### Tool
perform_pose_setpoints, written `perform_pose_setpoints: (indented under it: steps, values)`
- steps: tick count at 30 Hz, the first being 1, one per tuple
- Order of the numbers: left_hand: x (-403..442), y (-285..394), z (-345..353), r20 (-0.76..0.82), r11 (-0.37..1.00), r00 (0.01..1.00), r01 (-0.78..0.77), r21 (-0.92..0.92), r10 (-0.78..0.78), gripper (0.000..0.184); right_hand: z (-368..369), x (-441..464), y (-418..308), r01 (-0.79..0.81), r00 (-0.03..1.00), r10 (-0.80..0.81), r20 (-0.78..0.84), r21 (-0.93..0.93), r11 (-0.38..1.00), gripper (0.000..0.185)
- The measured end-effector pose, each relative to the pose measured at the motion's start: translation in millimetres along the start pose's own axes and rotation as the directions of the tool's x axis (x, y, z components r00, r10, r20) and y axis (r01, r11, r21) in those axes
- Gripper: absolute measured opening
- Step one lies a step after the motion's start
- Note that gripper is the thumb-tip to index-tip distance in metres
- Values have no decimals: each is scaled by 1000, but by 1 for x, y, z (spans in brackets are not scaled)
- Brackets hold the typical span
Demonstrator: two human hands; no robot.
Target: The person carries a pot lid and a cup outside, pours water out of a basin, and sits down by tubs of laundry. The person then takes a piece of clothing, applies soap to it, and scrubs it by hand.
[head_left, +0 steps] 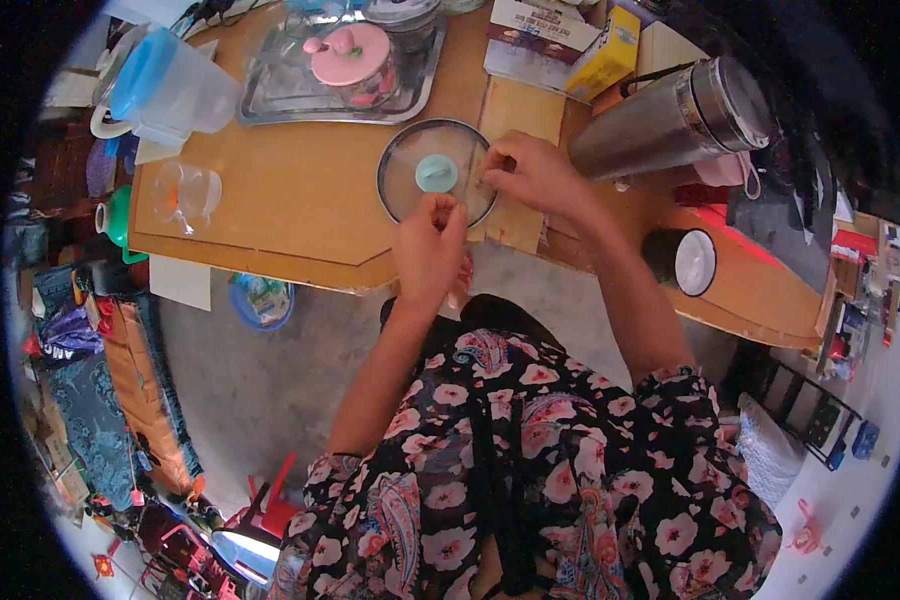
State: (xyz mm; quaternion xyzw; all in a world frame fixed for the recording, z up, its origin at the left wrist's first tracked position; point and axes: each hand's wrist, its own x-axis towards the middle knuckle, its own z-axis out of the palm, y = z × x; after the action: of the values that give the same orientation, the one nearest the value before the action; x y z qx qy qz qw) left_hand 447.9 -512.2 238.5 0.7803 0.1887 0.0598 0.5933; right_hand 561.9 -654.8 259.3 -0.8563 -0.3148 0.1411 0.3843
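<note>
A round glass lid [410, 165] with a dark metal rim and a mint-green knob [436, 173] lies on the wooden table near its front edge. My left hand [432, 245] is over the lid's front rim, just below the knob, its fingertips pinched together. Over the right side of the rim, my right hand [535, 172] is also closed in a pinch. Whatever is between the fingers of either hand is too small or hidden to make out.
Behind the lid stands a metal tray [335, 115] with a pink-lidded glass jar [352, 60]. A steel flask [650, 120] and a yellow box [605, 55] are at right. To the left are a blue-lidded plastic jug [175, 90] and a clear cup [188, 192].
</note>
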Motion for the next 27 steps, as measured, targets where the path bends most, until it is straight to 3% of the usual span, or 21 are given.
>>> perform_pose_setpoints:
  steps: [7,9,27]
  values:
    - [8,1,-1,-5,993,1000,-14,117,15,15,0,9,6,-94,991,95,92,-17,995,17]
    - [8,5,-1,-24,961,996,-81,266,91,14,0,11,8,-123,983,130,127,-55,991,17]
    - [11,4,-2,-28,917,978,-186,353,209,11,-2,11,3,-68,988,92,126,-179,982,19]
